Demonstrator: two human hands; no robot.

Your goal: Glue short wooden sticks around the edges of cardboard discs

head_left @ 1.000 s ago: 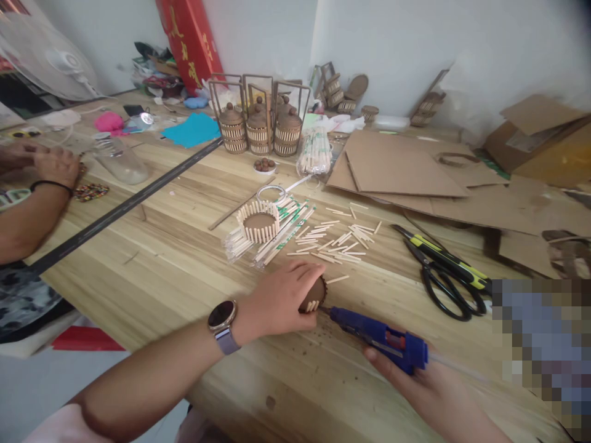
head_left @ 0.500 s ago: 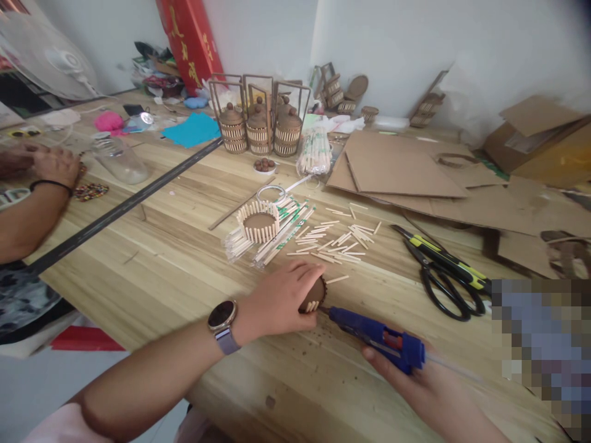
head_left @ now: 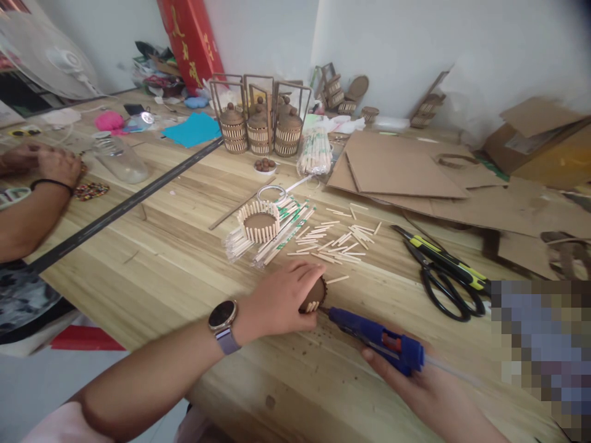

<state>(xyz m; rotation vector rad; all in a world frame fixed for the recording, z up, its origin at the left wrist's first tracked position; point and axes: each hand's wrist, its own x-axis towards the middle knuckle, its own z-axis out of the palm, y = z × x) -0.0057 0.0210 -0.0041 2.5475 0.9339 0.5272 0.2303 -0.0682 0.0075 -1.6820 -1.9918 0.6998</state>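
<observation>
My left hand [head_left: 281, 298], with a watch on its wrist, grips a round brown cardboard disc [head_left: 314, 294] tilted up, a few short sticks standing at its lower rim. My right hand [head_left: 415, 375] holds a blue glue gun [head_left: 378, 335], its nozzle touching or very near the disc's lower right edge. Beyond the disc, short wooden sticks [head_left: 341, 240] lie scattered, one of them just beside its rim. A brown round base ringed with upright sticks [head_left: 259, 223] rests on plastic-wrapped sticks [head_left: 286, 237].
Black scissors [head_left: 446, 289] and a yellow-black cutter [head_left: 443, 261] lie at right, below cardboard sheets [head_left: 406, 163]. Small stick baskets [head_left: 261, 126] with tall handles stand at the back, near a bowl of brown beads [head_left: 265, 166]. Another person's hands [head_left: 58, 165] are at left, near a jar [head_left: 120, 159].
The glue gun has shifted very slightly to the left, its nozzle still at the disc's edge. The other person's hands at left have moved a little. My left hand holds its place.
</observation>
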